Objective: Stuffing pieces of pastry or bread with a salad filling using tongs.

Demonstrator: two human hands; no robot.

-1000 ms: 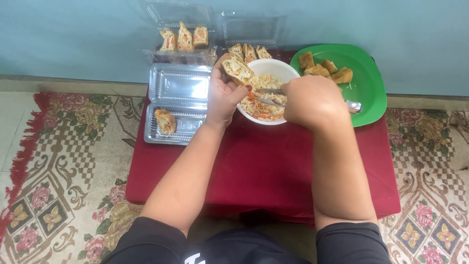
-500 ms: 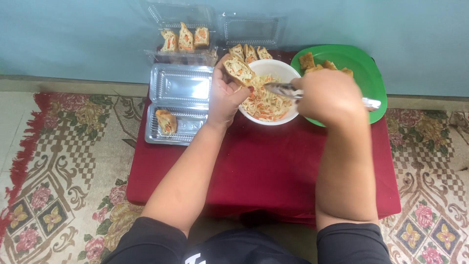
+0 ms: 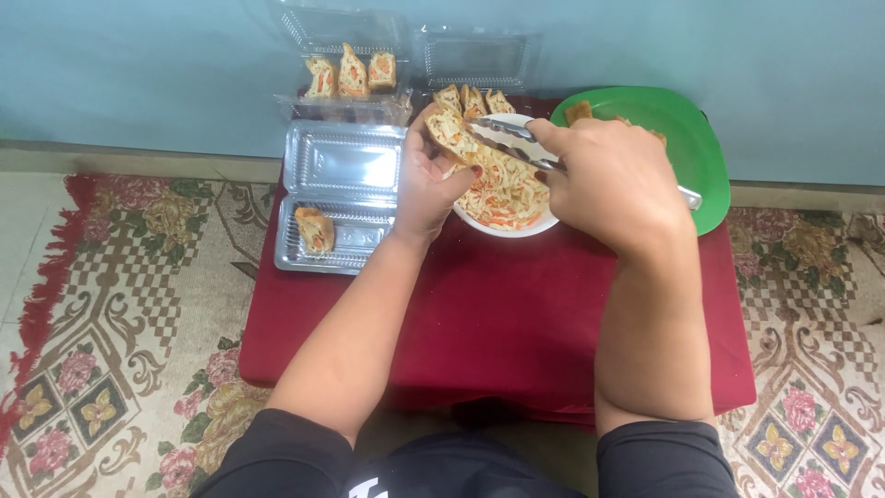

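Green plate [image 3: 687,138], upper right, holding fried pieces. Open clear container [image 3: 346,189], left of centre, one roll inside. Clear box [image 3: 346,55] with three rolls, top. Red cloth [image 3: 498,304]. Patterned carpet [image 3: 120,314].

A home floor; patterned carpet [image 3: 120,314]; low red-clothed table [image 3: 498,314]

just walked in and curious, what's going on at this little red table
A person sits at a low red-covered table. The left hand holds a filled pastry pocket over a white bowl of shredded noodle-like filling, while the right hand points metal tongs toward it. An open clear container holds one piece; another behind holds three. A green plate sits to the right.
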